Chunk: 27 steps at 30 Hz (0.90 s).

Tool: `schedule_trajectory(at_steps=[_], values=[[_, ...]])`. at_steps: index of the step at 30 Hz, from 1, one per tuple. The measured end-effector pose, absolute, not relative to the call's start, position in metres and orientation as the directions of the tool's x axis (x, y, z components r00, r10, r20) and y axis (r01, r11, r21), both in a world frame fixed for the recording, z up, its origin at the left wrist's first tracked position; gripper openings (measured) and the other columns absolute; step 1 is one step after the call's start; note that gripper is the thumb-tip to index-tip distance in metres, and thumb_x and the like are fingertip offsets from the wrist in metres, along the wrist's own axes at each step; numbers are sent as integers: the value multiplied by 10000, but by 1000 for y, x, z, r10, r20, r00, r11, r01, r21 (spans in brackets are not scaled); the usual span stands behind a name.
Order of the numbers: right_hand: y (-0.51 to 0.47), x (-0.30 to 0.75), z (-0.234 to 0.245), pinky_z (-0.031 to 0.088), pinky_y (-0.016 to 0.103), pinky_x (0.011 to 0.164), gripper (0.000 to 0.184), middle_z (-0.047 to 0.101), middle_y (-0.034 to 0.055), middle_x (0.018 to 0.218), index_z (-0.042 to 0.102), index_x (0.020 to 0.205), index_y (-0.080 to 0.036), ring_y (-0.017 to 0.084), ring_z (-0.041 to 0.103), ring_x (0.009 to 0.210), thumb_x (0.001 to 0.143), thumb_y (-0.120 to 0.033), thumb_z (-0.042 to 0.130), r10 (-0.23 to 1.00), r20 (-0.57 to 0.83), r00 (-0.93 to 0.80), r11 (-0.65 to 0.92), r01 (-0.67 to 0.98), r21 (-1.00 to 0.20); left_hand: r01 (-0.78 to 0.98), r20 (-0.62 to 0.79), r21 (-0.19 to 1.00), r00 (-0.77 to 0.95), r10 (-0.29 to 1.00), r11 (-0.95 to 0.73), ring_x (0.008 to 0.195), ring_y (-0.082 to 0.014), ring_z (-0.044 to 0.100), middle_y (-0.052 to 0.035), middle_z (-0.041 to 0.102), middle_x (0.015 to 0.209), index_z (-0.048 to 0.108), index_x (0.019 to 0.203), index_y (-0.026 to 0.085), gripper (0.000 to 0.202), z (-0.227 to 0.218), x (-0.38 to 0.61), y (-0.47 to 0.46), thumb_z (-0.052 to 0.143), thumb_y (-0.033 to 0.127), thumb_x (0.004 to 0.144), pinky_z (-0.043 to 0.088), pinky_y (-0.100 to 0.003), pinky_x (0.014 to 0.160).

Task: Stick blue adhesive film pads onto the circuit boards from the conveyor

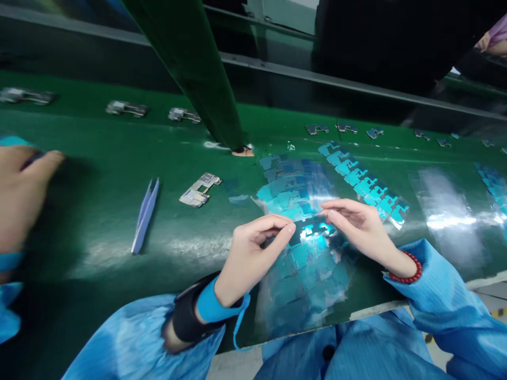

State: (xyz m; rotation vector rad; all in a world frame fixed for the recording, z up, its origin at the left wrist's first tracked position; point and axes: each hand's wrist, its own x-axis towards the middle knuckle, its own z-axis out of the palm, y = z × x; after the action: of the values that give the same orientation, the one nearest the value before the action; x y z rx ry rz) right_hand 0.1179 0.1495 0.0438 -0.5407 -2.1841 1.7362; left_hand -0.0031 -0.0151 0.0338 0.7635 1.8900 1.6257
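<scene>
My left hand [257, 248] is closed in a pinch, thumb against forefinger, at the left end of a thin, dark blue film piece [311, 228]. At its other end, my right hand [358, 229] pinches with thumb and fingertips. The film is small and shiny, so its exact outline is hard to make out. Beneath both hands spreads a layer of overlapping blue film pieces [312, 277] on clear sheets. To the left of the films lies a bare circuit board [200, 190] with metal shields, and farther left are blue tweezers [146, 216].
A green post [198, 68] rises from the green work surface [99, 153]. Several circuit boards [127, 108] line the back. A strip of blue die-cut films [364, 182] lies on the right. At the left edge is another person's hand [19, 195], blurred.
</scene>
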Motion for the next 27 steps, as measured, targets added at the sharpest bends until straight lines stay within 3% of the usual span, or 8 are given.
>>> schedule_trajectory(at_steps=[5, 9, 12, 14, 16, 19, 23, 27], values=[[153, 120, 45, 594, 226, 611, 148, 711, 11, 712, 679, 788, -162, 118, 679, 625, 752, -291, 741, 450, -58, -891, 174, 152, -973, 13, -71, 994, -678, 731, 109, 643, -161, 615, -23, 688, 711, 660, 647, 183, 152, 34, 0, -14, 644, 267, 773, 499, -241, 583], [151, 128, 48, 576, 244, 617, 123, 704, 17, 710, 680, 765, -181, 135, 664, 623, 782, -297, 715, 488, 59, -871, 409, 168, -897, 247, 16, 947, -673, 739, 205, 769, -198, 656, -67, 713, 848, 683, 900, 163, 220, 29, -8, -16, 520, 309, 893, 518, -293, 736], [154, 138, 50, 560, 253, 635, 83, 712, 18, 749, 689, 780, -207, 149, 664, 665, 809, -285, 693, 475, 161, -865, 552, 150, -820, 519, 222, 731, -795, 565, 443, 1069, -280, 600, -161, 664, 1120, 577, 1229, 105, 383, 23, -36, -26, 432, 289, 927, 429, -400, 978], [157, 143, 51, 555, 253, 635, 67, 715, 14, 761, 692, 794, -220, 154, 666, 676, 816, -283, 687, 470, 198, -860, 581, 133, -803, 540, 323, 528, -841, 433, 656, 1227, -373, 468, -238, 552, 1259, 560, 1244, 55, 439, 16, -59, -34, 458, 286, 885, 335, -499, 1050], [159, 147, 51, 555, 256, 641, 52, 715, 12, 766, 695, 804, -230, 159, 671, 684, 813, -281, 691, 477, 225, -849, 598, 126, -792, 464, 300, 429, -882, 363, 775, 1262, -442, 388, -280, 492, 1282, 610, 1142, 43, 401, 8, -77, -43, 497, 282, 841, 282, -581, 1051], [160, 149, 52, 558, 265, 652, 44, 716, 12, 765, 701, 803, -238, 166, 676, 689, 808, -281, 695, 484, 242, -841, 608, 125, -784, 421, 222, 440, -907, 358, 793, 1211, -451, 424, -275, 544, 1162, 657, 933, 91, 273, -2, -92, -52, 518, 293, 814, 301, -607, 1024], [160, 151, 50, 554, 268, 658, 51, 718, 9, 775, 696, 807, -240, 168, 679, 708, 822, -287, 683, 475, 213, -854, 579, 121, -806, 382, 207, 527, -924, 322, 759, 1086, -422, 525, -210, 602, 1012, 625, 915, 127, 231, -2, -99, -56, 580, 285, 752, 375, -591, 960], [161, 153, 46, 531, 345, 881, 15, 711, -18, 783, 693, 824, -262, 156, 671, 721, 816, -275, 694, 527, 275, -804, 571, 95, -816, 345, 173, 685, -933, 316, 642, 836, -290, 644, -112, 661, 866, 607, 934, 150, 202, 14, -92, -48, 570, 283, 786, 513, -441, 790]])
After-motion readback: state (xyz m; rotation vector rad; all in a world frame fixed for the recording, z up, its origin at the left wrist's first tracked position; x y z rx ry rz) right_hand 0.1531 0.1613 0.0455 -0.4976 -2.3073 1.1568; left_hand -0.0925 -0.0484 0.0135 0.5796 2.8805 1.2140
